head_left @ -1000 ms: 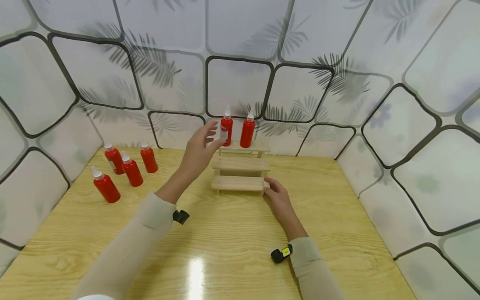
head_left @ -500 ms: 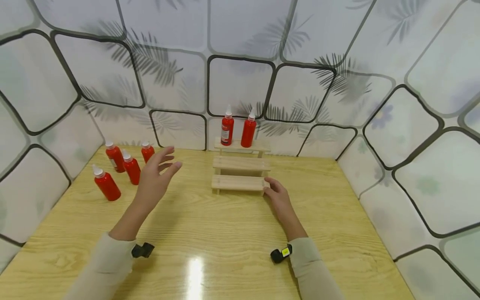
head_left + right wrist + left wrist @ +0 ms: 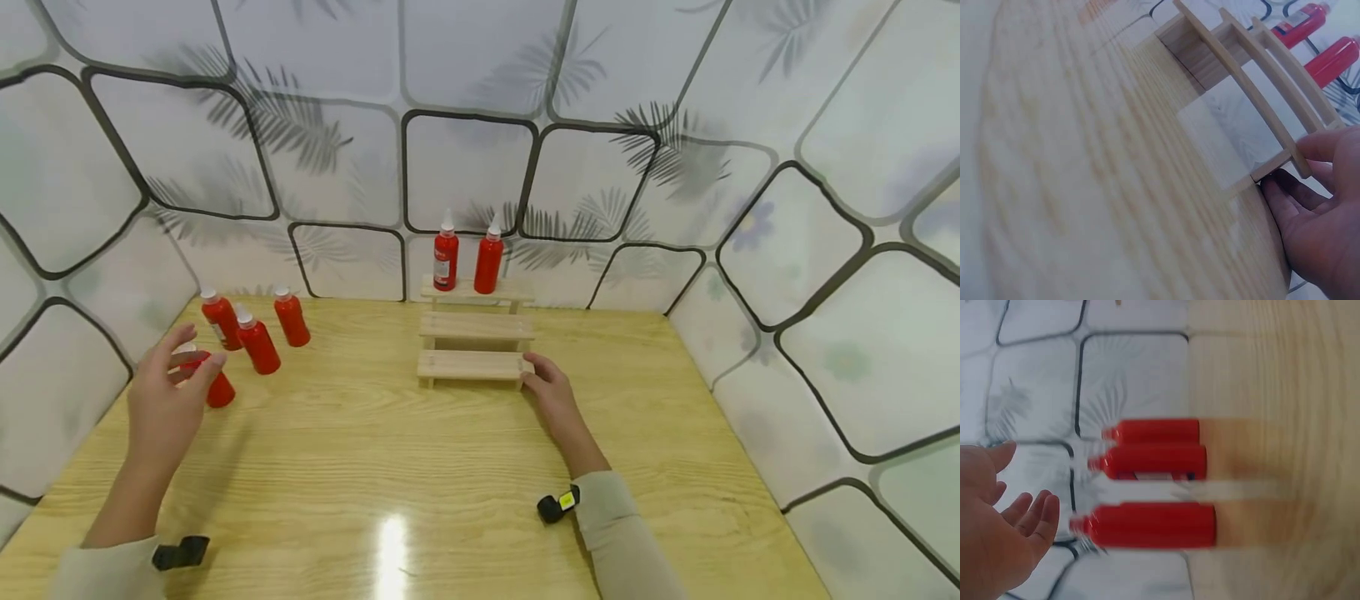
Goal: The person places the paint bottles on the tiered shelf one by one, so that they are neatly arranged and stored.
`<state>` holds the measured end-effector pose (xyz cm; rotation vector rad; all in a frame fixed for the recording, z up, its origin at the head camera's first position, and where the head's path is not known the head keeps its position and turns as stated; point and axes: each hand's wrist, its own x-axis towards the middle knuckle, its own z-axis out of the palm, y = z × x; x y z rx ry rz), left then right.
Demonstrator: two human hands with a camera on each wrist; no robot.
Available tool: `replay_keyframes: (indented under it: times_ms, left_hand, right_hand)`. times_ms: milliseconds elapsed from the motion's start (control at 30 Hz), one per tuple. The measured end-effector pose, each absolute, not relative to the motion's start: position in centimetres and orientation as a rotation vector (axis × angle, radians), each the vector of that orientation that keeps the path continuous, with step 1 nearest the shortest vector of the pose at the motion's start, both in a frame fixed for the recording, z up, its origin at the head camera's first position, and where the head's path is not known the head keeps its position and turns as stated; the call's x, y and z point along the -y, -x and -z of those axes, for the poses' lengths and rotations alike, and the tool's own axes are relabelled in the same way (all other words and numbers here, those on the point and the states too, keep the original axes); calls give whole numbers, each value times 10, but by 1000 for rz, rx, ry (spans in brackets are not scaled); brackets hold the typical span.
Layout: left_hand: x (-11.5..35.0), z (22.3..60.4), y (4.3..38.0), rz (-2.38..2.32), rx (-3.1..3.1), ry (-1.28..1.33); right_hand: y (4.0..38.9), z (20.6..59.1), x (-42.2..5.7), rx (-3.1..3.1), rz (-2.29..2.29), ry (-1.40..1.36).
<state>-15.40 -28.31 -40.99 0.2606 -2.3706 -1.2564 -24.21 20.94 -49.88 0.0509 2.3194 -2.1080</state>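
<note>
Rightward, fingers [image 3: 538,364] gripping rack [image 3: 476,326] edge, bottles [image 3: 258,347] apart

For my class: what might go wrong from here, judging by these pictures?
The left grip, near the red bottle it partly hides in the head view, could knock that bottle over.

The two upper bottles stand on the narrow top step; the right grip holds the wooden rack at one end, so a jolt might topple them.
</note>
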Motion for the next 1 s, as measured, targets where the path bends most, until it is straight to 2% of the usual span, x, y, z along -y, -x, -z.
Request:
replay_keyframes:
  times_ms: [333, 700, 1000]
  left_hand:
    - [315, 430, 157, 1298, 2423, -458]
    - [332, 440, 164, 1294, 2534, -424]
    - [332, 450, 173, 1398, 2553, -382]
  right_hand:
    - [242, 500, -210, -2326, 2104, -45]
    - [242, 498, -209, -2296, 2096, -46]
    - [229, 469, -205, -2316, 2023, -33]
